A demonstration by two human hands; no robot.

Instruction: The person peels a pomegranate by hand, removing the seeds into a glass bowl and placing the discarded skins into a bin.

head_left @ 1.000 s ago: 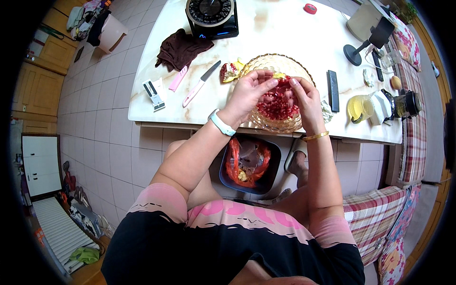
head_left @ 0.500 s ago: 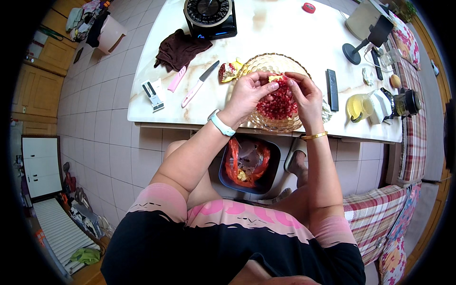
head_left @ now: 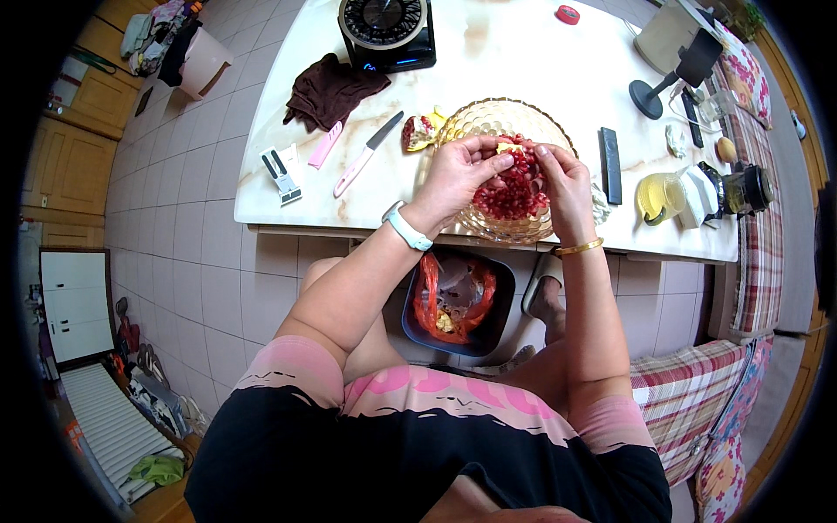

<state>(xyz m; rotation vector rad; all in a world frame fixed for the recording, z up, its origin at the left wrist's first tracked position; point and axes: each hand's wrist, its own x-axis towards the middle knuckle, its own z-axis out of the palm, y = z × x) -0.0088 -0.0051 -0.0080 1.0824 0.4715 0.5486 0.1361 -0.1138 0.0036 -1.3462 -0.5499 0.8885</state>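
Looking down from the head camera, both hands meet over a glass bowl (head_left: 501,122) at the near edge of a pale marble table (head_left: 523,61). The left hand (head_left: 453,174) and right hand (head_left: 567,183) have their fingers closed around a small pomegranate piece (head_left: 507,150), pinched between the fingertips just above the bowl; how much of the piece is left is hidden by the fingers.

By the look of it the work is well along: a good heap of red pomegranate seeds (head_left: 514,193) already lies in the bowl, and only this piece plus a cut pomegranate chunk (head_left: 418,132), lying on the table touching the bowl's far-left rim, appear left to strip. A dark bin (head_left: 501,322) lined with an orange bag sits on the floor beneath the table edge, holding scraps.

On the table, a pink-handled knife (head_left: 366,157) lies left of the bowl, near a brown cloth (head_left: 331,87) and a black scale (head_left: 385,30). A black remote (head_left: 612,164) lies to the right of the bowl. The floor is pale tile (head_left: 192,192), and a plaid cushioned bench (head_left: 750,253) runs along the right.
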